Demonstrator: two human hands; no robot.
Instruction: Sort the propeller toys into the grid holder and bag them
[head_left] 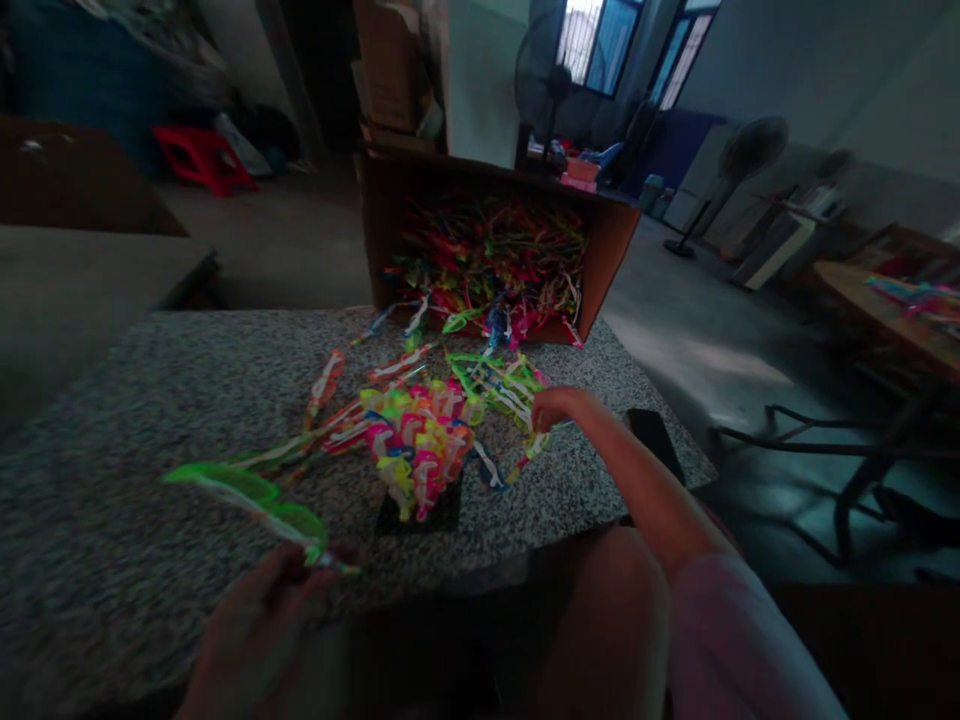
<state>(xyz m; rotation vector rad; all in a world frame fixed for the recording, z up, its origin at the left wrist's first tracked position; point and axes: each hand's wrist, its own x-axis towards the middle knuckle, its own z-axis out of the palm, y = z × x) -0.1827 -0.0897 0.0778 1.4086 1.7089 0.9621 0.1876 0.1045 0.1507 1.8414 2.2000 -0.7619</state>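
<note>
My left hand [281,590], smeared at the bottom left, is closed on one end of a bright green translucent plastic piece [247,490] with two rounded lobes, resembling toy glasses. My right hand [553,408] reaches over the granite-patterned table [187,370]. Its fingers curl down among loose thin plastic pieces [510,390] in green, yellow and white; what lies between the fingertips is hidden. Between the hands a heap of pink, yellow and orange plastic pieces [424,440] is stacked on a small dark base [390,518]. More long pieces [324,390] lie left of the heap.
At the table's far side a cardboard box [611,260] lies with its opening toward me, full of tangled colourful pieces [495,250]. A black phone-like slab [655,443] lies beside my right forearm. Beyond are a red stool [202,160], a standing fan [750,150] and another table [892,310].
</note>
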